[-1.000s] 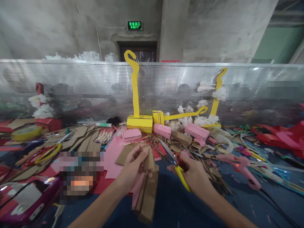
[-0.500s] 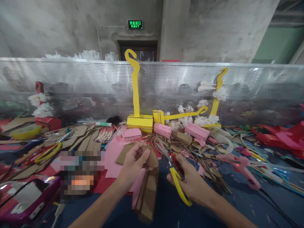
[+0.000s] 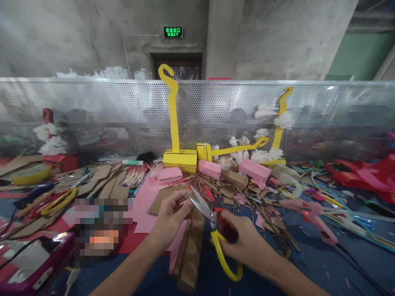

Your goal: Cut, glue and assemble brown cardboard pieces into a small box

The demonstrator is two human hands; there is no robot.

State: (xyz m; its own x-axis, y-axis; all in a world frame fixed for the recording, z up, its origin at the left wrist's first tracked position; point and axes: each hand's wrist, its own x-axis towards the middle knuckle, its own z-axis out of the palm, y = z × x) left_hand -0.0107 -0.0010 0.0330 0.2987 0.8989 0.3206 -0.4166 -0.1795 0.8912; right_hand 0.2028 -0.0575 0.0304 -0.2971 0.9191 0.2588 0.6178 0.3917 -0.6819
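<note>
My left hand (image 3: pixel 174 213) is closed in a pinch near the scissor tips, above a folded brown cardboard piece (image 3: pixel 189 250); the small thing between its fingers is too small to name. My right hand (image 3: pixel 240 234) grips scissors (image 3: pixel 205 207) with red and yellow handles, their blades pointing up and left to my left fingertips. Pink paper (image 3: pixel 146 209) and a flat brown cardboard piece (image 3: pixel 157 201) lie left of my left hand.
Yellow hooked shapes on box bases (image 3: pixel 180 158) and pink boxes (image 3: pixel 169 174) stand behind my hands. Cardboard scraps (image 3: pixel 228 193) litter the middle. At right lies a pink glue gun (image 3: pixel 314 213), at left a purple power strip (image 3: pixel 37 263). A perforated metal screen (image 3: pixel 123 111) rises behind.
The scissors have moved left, so their blades are now at my left fingertips. My right hand has shifted slightly left with them. The whole view has shifted a little.
</note>
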